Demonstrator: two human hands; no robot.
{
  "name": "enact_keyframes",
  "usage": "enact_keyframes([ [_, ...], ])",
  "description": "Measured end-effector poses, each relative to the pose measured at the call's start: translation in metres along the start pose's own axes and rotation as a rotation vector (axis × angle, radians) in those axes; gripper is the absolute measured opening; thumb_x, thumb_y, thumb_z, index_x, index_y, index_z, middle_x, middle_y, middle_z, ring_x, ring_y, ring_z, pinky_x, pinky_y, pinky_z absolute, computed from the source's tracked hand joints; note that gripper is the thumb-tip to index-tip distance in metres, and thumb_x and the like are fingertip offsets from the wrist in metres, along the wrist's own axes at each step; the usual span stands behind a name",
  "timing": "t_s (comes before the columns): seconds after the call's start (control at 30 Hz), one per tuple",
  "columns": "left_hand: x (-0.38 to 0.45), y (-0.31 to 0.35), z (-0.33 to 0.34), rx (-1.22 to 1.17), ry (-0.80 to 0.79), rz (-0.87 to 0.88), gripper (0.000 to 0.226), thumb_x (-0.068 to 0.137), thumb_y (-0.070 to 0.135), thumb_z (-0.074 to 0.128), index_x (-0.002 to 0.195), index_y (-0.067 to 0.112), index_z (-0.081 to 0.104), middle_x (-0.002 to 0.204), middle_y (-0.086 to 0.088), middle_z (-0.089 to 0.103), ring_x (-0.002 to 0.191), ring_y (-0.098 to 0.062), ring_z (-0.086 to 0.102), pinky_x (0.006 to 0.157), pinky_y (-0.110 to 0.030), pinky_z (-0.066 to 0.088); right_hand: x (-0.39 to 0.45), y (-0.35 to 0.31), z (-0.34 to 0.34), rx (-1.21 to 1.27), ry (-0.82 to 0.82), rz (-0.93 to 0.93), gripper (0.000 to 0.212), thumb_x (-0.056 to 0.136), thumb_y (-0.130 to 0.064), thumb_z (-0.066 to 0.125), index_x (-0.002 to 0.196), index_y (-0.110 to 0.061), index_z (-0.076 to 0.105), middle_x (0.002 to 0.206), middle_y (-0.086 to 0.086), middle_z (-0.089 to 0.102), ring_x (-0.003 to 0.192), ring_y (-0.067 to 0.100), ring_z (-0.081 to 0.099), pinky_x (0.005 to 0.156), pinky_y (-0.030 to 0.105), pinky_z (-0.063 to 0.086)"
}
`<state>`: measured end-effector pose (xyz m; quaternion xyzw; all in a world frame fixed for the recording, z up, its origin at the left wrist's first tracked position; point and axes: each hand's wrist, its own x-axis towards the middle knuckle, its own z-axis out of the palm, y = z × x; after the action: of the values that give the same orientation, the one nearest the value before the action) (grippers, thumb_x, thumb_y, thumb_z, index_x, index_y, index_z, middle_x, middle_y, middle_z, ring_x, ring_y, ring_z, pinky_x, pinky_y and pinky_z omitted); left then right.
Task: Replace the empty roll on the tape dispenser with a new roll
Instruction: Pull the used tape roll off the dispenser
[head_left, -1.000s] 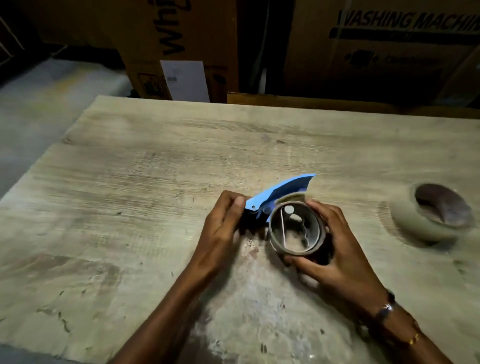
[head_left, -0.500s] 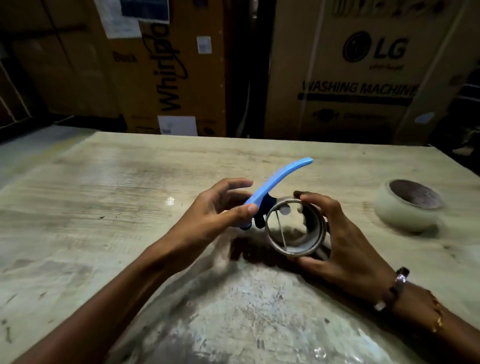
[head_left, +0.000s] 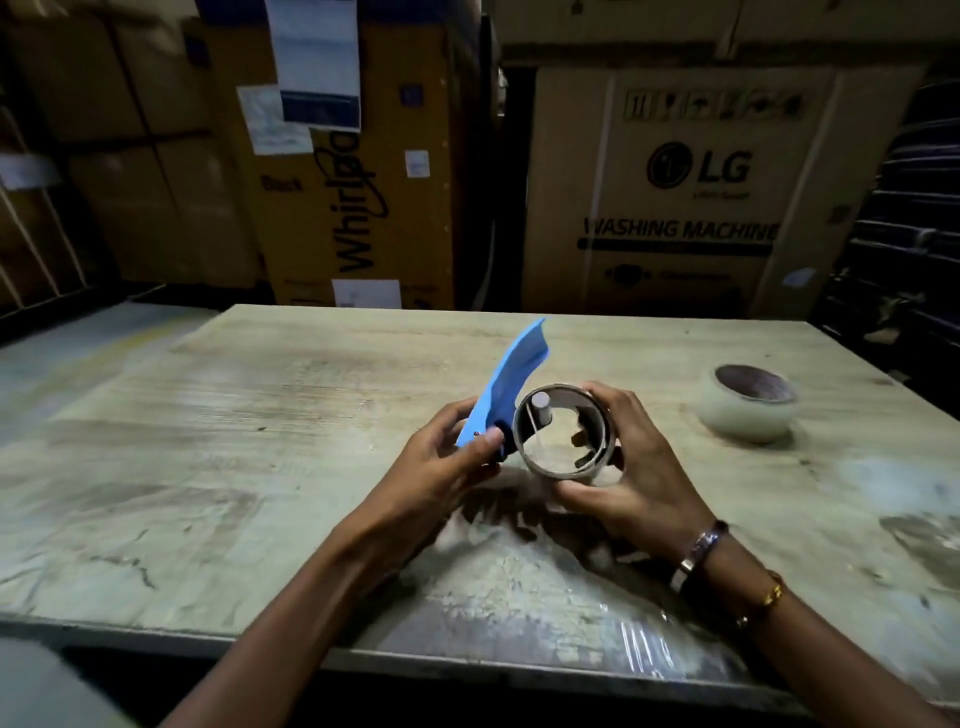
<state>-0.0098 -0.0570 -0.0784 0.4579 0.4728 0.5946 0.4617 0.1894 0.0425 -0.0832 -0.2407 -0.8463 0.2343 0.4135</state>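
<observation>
The blue tape dispenser (head_left: 506, 384) is pinched in the left hand (head_left: 451, 457) above the table (head_left: 260, 415); the empty roll (head_left: 563, 431), gripped by the right hand (head_left: 631, 467), should be drawn straight off. The new roll (head_left: 748, 402) lies far right.

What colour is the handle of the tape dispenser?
Bright blue. The handle, pinched by the left hand, shows clearly in the head view.

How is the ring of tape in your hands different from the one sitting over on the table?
The empty roll is a thin bare ring, seen right through; the new roll is thick with pale tape. The empty roll is held on edge on the blue dispenser by the right hand; the new roll lies flat on the table, untouched. Both are round with hollow cores.
</observation>
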Motion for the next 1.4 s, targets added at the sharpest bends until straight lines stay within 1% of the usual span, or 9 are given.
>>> enact_keyframes([
  [0.13, -0.008, -0.002, -0.003, -0.174, -0.039, -0.074, 0.041, 0.097, 0.029, 0.058, 0.136, 0.014, 0.055, 0.134, -0.024, 0.059, 0.114, -0.036, 0.057, 0.104, -0.05, 0.048, -0.011, -0.008, 0.001, 0.032, -0.028, -0.041, 0.08, 0.066, -0.035, 0.076, 0.138, -0.025, 0.043, 0.129, -0.002, 0.051, 0.117, 0.009, 0.057, 0.098, 0.019, 0.047],
  [0.27, -0.011, -0.003, -0.003, -0.152, 0.005, -0.048, 0.052, 0.086, 0.025, 0.069, 0.135, 0.024, 0.055, 0.133, -0.019, 0.061, 0.117, -0.031, 0.06, 0.104, -0.051, 0.046, -0.015, -0.013, 0.004, -0.018, 0.015, -0.061, 0.084, 0.066, -0.02, 0.08, 0.139, -0.022, 0.039, 0.133, 0.0, 0.048, 0.122, 0.01, 0.054, 0.1, 0.02, 0.048],
  [0.4, -0.013, 0.001, 0.013, -0.022, 0.123, 0.097, 0.067, 0.079, 0.025, 0.08, 0.138, 0.032, 0.049, 0.119, -0.004, 0.07, 0.107, -0.019, 0.07, 0.087, -0.035, 0.059, -0.011, -0.016, 0.008, -0.034, 0.151, 0.003, 0.09, 0.063, -0.015, 0.087, 0.138, -0.018, 0.038, 0.134, -0.002, 0.052, 0.122, 0.01, 0.055, 0.097, 0.01, 0.042],
  [0.5, -0.016, 0.002, 0.026, -0.021, 0.247, 0.203, 0.074, 0.074, 0.025, 0.077, 0.14, 0.028, 0.045, 0.113, -0.006, 0.071, 0.092, -0.013, 0.072, 0.074, -0.022, 0.056, -0.009, -0.021, 0.014, 0.026, 0.189, 0.038, 0.093, 0.064, -0.02, 0.084, 0.142, -0.019, 0.034, 0.137, -0.001, 0.052, 0.121, 0.014, 0.058, 0.1, 0.018, 0.046],
  [0.6, -0.018, -0.005, 0.033, -0.097, 0.3, 0.223, 0.073, 0.076, 0.026, 0.082, 0.139, 0.03, 0.045, 0.112, -0.006, 0.073, 0.089, -0.013, 0.071, 0.076, -0.025, 0.053, -0.01, -0.024, 0.016, 0.083, 0.202, 0.039, 0.092, 0.065, -0.019, 0.082, 0.144, -0.021, 0.036, 0.139, -0.001, 0.05, 0.121, 0.013, 0.058, 0.099, 0.025, 0.05],
  [0.83, -0.018, -0.009, 0.038, -0.265, 0.343, 0.161, 0.059, 0.076, 0.029, 0.076, 0.129, 0.025, 0.053, 0.09, -0.009, 0.077, 0.094, -0.025, 0.069, 0.095, -0.035, 0.051, -0.017, -0.025, 0.01, 0.074, 0.182, 0.029, 0.089, 0.065, -0.018, 0.084, 0.142, -0.019, 0.04, 0.134, -0.002, 0.05, 0.122, 0.01, 0.056, 0.097, 0.027, 0.052],
  [1.03, -0.017, -0.002, 0.034, -0.151, 0.355, 0.08, 0.022, 0.092, 0.03, 0.063, 0.107, 0.017, 0.072, 0.109, -0.024, 0.069, 0.091, -0.027, 0.063, 0.076, -0.03, 0.052, -0.022, -0.027, -0.003, 0.042, 0.064, 0.036, 0.088, 0.066, -0.027, 0.084, 0.143, -0.021, 0.042, 0.132, -0.003, 0.051, 0.121, 0.011, 0.057, 0.091, 0.031, 0.055],
  [1.2, -0.013, 0.007, 0.031, -0.042, 0.348, 0.087, 0.022, 0.094, 0.03, 0.061, 0.08, 0.029, 0.078, 0.075, 0.008, 0.068, 0.081, -0.02, 0.061, 0.069, -0.024, 0.053, -0.022, -0.026, -0.01, 0.033, -0.005, 0.055, 0.088, 0.07, -0.027, 0.087, 0.145, -0.026, 0.04, 0.138, -0.004, 0.054, 0.126, 0.011, 0.058, 0.097, 0.036, 0.054],
  [1.4, -0.006, 0.008, 0.027, 0.052, 0.371, 0.072, 0.023, 0.094, 0.034, 0.061, 0.083, 0.021, 0.077, 0.073, 0.004, 0.067, 0.076, -0.019, 0.059, 0.074, -0.032, 0.048, -0.023, -0.035, -0.015, 0.034, -0.015, 0.116, 0.088, 0.07, -0.045, 0.086, 0.142, -0.029, 0.038, 0.13, -0.017, 0.06, 0.116, -0.004, 0.06, 0.094, 0.01, 0.046],
])
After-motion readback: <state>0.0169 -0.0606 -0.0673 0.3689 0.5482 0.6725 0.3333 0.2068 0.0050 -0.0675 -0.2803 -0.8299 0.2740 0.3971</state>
